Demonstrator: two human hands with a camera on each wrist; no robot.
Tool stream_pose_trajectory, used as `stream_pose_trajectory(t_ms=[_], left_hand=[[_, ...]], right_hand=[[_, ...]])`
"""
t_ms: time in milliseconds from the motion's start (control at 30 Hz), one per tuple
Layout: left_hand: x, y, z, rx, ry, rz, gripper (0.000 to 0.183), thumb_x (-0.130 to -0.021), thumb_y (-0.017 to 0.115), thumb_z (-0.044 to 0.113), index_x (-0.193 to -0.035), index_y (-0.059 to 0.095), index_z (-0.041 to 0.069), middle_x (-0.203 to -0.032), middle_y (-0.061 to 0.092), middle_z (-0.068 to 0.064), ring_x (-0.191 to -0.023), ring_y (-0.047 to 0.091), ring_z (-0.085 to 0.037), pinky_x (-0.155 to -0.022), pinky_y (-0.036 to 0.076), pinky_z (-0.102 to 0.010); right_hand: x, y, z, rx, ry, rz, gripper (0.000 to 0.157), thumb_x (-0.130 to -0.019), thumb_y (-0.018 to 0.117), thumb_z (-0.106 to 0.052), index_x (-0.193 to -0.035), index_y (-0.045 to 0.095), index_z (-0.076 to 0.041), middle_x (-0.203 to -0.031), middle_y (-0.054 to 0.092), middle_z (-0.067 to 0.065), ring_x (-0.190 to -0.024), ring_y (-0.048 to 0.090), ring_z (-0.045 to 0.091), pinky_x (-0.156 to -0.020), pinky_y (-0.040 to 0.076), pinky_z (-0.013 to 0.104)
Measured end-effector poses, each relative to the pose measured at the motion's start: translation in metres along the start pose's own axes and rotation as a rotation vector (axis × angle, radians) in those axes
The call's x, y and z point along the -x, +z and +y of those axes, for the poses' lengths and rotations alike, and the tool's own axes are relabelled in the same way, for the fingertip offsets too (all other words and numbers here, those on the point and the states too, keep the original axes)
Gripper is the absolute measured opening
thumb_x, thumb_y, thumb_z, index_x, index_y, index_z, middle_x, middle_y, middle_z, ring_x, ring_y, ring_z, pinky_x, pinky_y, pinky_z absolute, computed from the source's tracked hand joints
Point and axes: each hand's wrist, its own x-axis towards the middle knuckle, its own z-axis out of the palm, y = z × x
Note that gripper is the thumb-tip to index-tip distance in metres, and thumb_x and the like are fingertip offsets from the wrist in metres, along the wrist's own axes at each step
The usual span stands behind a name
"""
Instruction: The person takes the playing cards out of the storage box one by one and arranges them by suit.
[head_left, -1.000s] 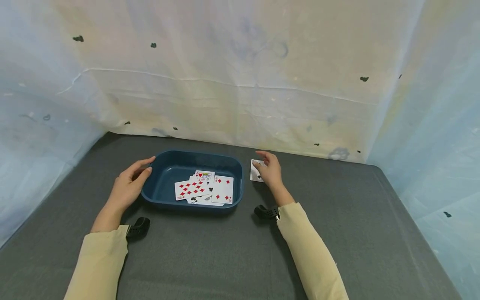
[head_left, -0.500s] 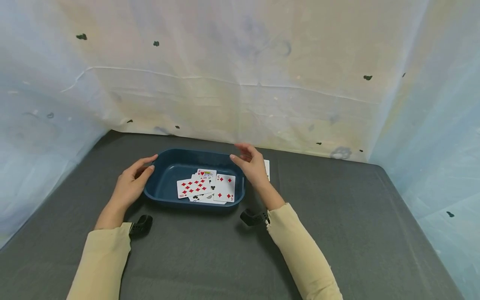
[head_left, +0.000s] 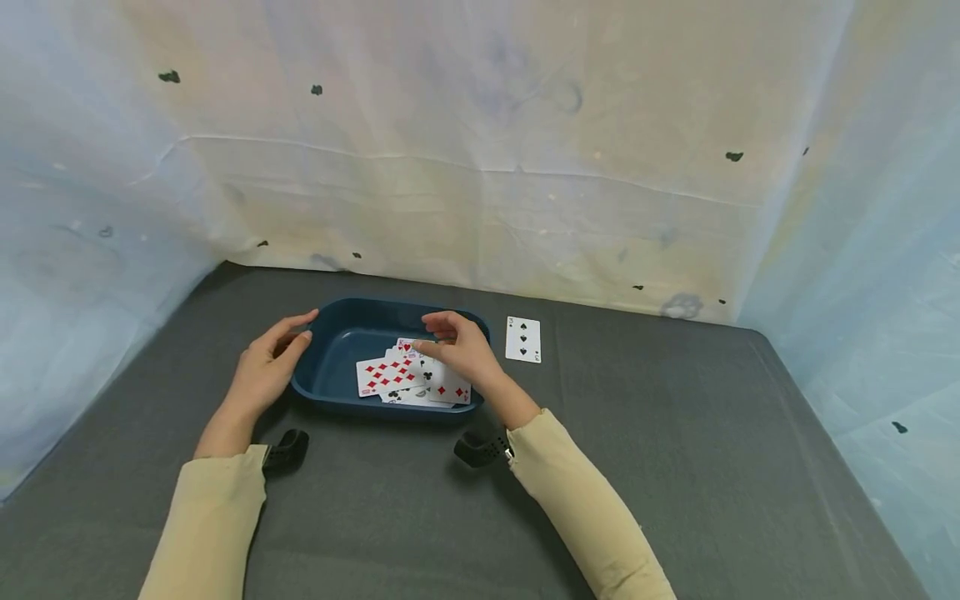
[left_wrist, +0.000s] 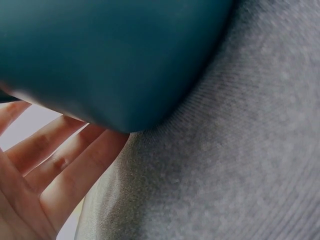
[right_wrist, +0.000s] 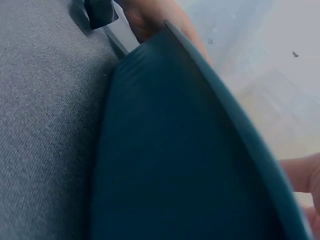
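Observation:
A dark blue rectangular tray point(head_left: 345, 406) lies on the table with several playing cards point(head_left: 382, 373) overlapping in it, among them a ten of diamonds and, partly covered by the hand, a four of diamonds. My left hand point(head_left: 258, 371) holds the tray's left end, thumb and forefinger at the rim; in the left wrist view its fingers point(left_wrist: 75, 165) press against the outer wall. Over the right part of the tray is my right hand point(head_left: 465, 354), fingers loosely bent, thumb stretched over the cards, no card showing between them. A three of spades point(head_left: 523, 339) lies face up right of the tray.
Dark grey cloth covers the table point(head_left: 637, 450). Pale patterned sheeting point(head_left: 480, 208) hangs behind it and at both sides. A black strap device point(head_left: 287, 452) sits at the left wrist and another point(head_left: 477, 448) at the right.
My right hand has moved left from over the three of spades to above the cards in the tray, uncovering that card. My left hand stays at the tray's left end.

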Motion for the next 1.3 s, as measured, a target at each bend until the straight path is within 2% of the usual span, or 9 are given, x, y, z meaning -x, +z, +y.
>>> stream_pose_trajectory(t_ms=[167,333,467,667,733,967,1100,1300], left_hand=[[0.000,0.001,0.000,0.011,0.007,-0.001,0.050,-0.103,0.036,0.043,-0.148,0.039,0.022,-0.137,0.049,-0.027,-0.116,0.049,-0.042,-0.087,0.041,-0.057],[0.000,0.002,0.002,0.013,0.002,-0.003,0.050,-0.102,0.036,0.044,-0.148,0.039,0.023,-0.137,0.049,-0.026,-0.117,0.049,-0.042,-0.089,0.041,-0.058],[0.000,0.003,0.001,0.017,-0.004,-0.003,0.050,-0.102,0.036,0.044,-0.148,0.039,0.022,-0.138,0.048,-0.027,-0.119,0.048,-0.043,-0.090,0.040,-0.059],[-0.002,0.002,0.001,0.008,-0.008,-0.001,0.050,-0.103,0.036,0.043,-0.148,0.039,0.022,-0.137,0.048,-0.027,-0.118,0.049,-0.043,-0.090,0.040,-0.059],[-0.002,0.002,0.000,0.009,-0.009,-0.003,0.050,-0.103,0.036,0.043,-0.148,0.039,0.022,-0.137,0.048,-0.027,-0.118,0.049,-0.042,-0.090,0.040,-0.058],[0.000,0.003,0.000,0.015,-0.017,0.003,0.050,-0.102,0.037,0.043,-0.148,0.039,0.022,-0.139,0.047,-0.027,-0.120,0.047,-0.043,-0.091,0.040,-0.060],[0.000,0.002,-0.001,0.010,-0.010,0.012,0.049,-0.103,0.037,0.042,-0.147,0.040,0.021,-0.137,0.048,-0.027,-0.117,0.048,-0.042,-0.090,0.040,-0.058],[0.000,0.001,-0.001,0.006,-0.004,0.012,0.049,-0.103,0.037,0.042,-0.147,0.040,0.021,-0.135,0.050,-0.026,-0.114,0.050,-0.041,-0.086,0.042,-0.053]], right_hand=[[-0.001,0.003,0.000,0.090,0.065,-0.074,0.049,-0.086,0.072,-0.023,-0.130,0.057,-0.008,-0.131,0.057,0.010,-0.120,0.052,0.027,-0.101,0.042,0.041],[-0.002,0.005,0.000,0.241,0.118,-0.136,0.052,-0.081,0.077,-0.021,-0.129,0.058,-0.010,-0.127,0.058,0.011,-0.118,0.052,0.026,-0.099,0.043,0.041],[-0.004,0.007,0.001,0.378,0.118,-0.168,0.059,-0.077,0.081,-0.022,-0.131,0.057,-0.011,-0.129,0.056,0.013,-0.119,0.050,0.028,-0.098,0.042,0.042],[-0.001,0.010,0.000,0.614,0.116,-0.229,0.077,-0.070,0.086,-0.026,-0.138,0.051,-0.019,-0.139,0.040,0.013,-0.127,0.036,0.031,-0.104,0.033,0.047],[0.000,0.011,0.000,0.673,0.120,-0.231,0.080,-0.069,0.087,-0.027,-0.139,0.050,-0.021,-0.139,0.039,0.012,-0.124,0.036,0.030,-0.103,0.032,0.046],[0.003,0.014,-0.003,0.756,0.113,-0.205,0.077,-0.068,0.087,-0.032,-0.135,0.052,-0.017,-0.128,0.050,0.008,-0.116,0.043,0.027,-0.094,0.031,0.042],[0.004,0.014,-0.005,0.744,0.108,-0.213,0.068,-0.070,0.086,-0.034,-0.127,0.055,-0.013,-0.119,0.056,0.004,-0.111,0.046,0.025,-0.088,0.030,0.039],[0.003,0.013,-0.006,0.768,0.140,-0.230,0.063,-0.070,0.084,-0.040,-0.118,0.057,-0.010,-0.109,0.058,0.004,-0.101,0.047,0.024,-0.082,0.029,0.037]])
